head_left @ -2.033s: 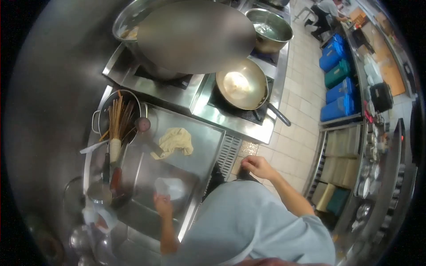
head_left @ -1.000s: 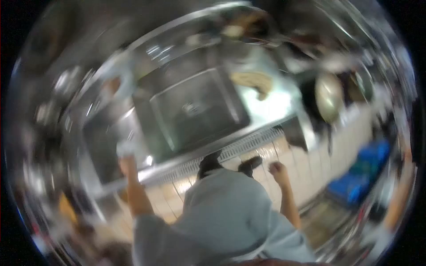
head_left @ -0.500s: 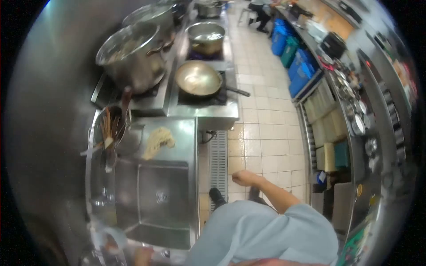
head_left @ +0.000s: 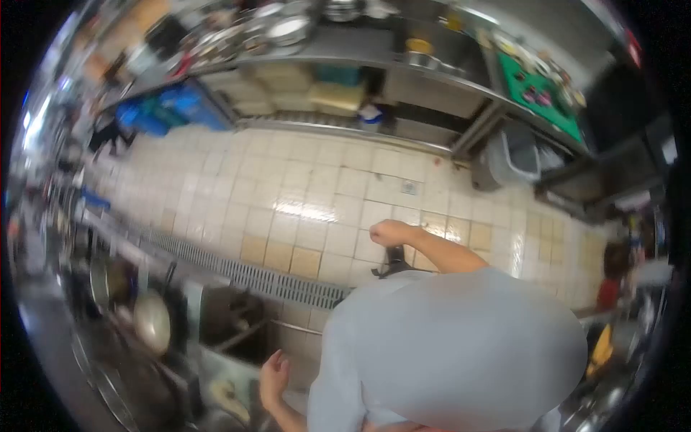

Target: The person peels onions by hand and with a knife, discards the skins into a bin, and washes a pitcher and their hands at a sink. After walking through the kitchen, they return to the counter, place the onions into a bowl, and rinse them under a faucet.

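In the head view my right hand (head_left: 392, 232) hangs over the tiled floor in front of my body, fingers curled into a loose fist around nothing visible. My left hand (head_left: 275, 373) is low on the left side, its fingers loosely bent with tips a little apart, touching nothing that I can see. Beside it lies a pale crumpled cloth (head_left: 229, 399) on the steel counter. Farther left a shallow pan (head_left: 152, 322) rests on the stove, its dark handle pointing up and inward.
Across the aisle runs a long steel counter (head_left: 353, 45) with pots and bowls. A green cutting board (head_left: 540, 90) holds food scraps. Under the counter stand a grey bin (head_left: 504, 155) and blue containers (head_left: 169, 108). A floor drain grate (head_left: 245, 272) borders the stove side.
My view has swung right, from the stove and sink to the opposite counter. My left hand, blurred by the sink before, now shows beside my body. The right hand remains loosely closed.
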The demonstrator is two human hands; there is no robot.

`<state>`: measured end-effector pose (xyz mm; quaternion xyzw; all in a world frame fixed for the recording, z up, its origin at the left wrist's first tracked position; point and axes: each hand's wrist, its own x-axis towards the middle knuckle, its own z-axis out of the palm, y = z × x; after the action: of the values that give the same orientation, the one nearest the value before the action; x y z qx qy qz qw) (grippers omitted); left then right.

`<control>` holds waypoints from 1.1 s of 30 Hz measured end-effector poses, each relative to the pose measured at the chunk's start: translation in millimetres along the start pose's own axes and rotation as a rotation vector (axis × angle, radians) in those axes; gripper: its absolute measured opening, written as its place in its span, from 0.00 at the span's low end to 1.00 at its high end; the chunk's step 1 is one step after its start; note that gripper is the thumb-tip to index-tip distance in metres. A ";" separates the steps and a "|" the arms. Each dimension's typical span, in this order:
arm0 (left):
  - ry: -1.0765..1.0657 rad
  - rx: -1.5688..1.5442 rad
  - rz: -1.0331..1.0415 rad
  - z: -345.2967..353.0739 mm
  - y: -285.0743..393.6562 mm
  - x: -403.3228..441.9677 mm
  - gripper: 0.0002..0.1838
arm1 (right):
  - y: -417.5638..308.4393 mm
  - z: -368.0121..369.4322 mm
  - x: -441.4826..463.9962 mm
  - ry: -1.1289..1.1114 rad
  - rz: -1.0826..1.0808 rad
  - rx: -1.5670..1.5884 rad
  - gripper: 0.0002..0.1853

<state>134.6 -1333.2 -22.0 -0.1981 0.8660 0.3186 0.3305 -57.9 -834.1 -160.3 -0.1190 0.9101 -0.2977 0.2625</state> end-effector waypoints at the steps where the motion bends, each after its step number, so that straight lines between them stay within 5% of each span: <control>1: -0.055 -0.025 0.014 9.5 -4.4 30.4 0.26 | 29.0 -6.0 -19.3 0.034 0.044 0.032 0.13; 4: -0.110 -0.074 0.182 37.2 2.0 96.0 0.25 | 122.5 -2.7 -84.1 0.228 0.201 0.180 0.13; 5: -0.167 0.059 0.107 40.5 41.0 102.4 0.25 | 156.0 1.8 -101.9 0.261 0.237 0.208 0.13; 8: -0.193 -0.093 0.097 78.7 1.4 167.0 0.23 | 218.6 20.8 -159.5 0.331 0.341 0.208 0.15; 13: -0.251 0.141 0.096 91.7 -12.7 218.6 0.21 | 229.8 43.2 -206.2 0.545 0.655 0.520 0.13; 17: -0.314 0.324 0.164 66.8 12.0 281.8 0.20 | 186.9 44.5 -201.6 0.495 0.811 0.575 0.12; 22: -0.316 0.609 0.440 33.7 95.1 395.5 0.18 | 150.4 46.7 -202.3 0.572 0.669 0.532 0.13; 26: -0.176 0.864 0.868 28.2 180.3 488.0 0.17 | 138.3 38.4 -241.2 0.660 0.905 0.758 0.13; 28: -0.167 0.367 0.600 54.0 306.2 400.1 0.20 | 158.1 72.8 -264.7 0.772 0.887 0.632 0.13; 33: -0.208 0.455 0.833 122.6 413.0 390.1 0.17 | 168.9 96.1 -309.2 0.785 1.076 0.734 0.14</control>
<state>-313.6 -1004.5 -191.7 0.2758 0.8818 0.2443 0.2944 242.4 -630.7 -202.3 0.5506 0.7119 -0.4328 0.0512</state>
